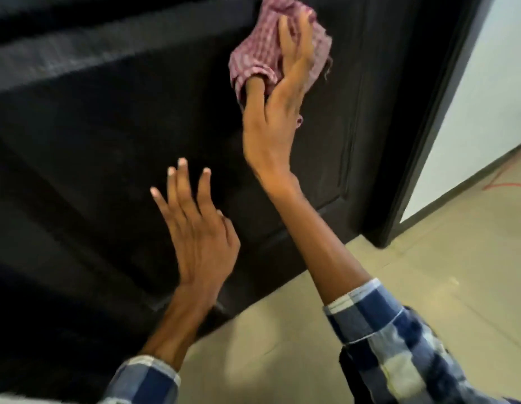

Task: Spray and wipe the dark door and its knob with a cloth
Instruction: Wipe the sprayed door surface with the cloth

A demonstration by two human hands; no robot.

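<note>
The dark door [113, 135] fills the left and middle of the view, its panels slightly blurred. My right hand [276, 112] reaches up and presses a pink checked cloth [259, 51] flat against the door near the top edge of the frame, the thumb tucked into a fold. My left hand [198, 225] hovers lower, close to the door's lower panel, fingers spread and holding nothing. No knob or spray bottle is in view.
The door's dark frame [422, 141] runs down the right, with a white wall [486, 97] beyond it. Beige floor tiles [428, 258] lie below, with a red line [507, 185] at the far right. Both sleeves are blue-and-white check.
</note>
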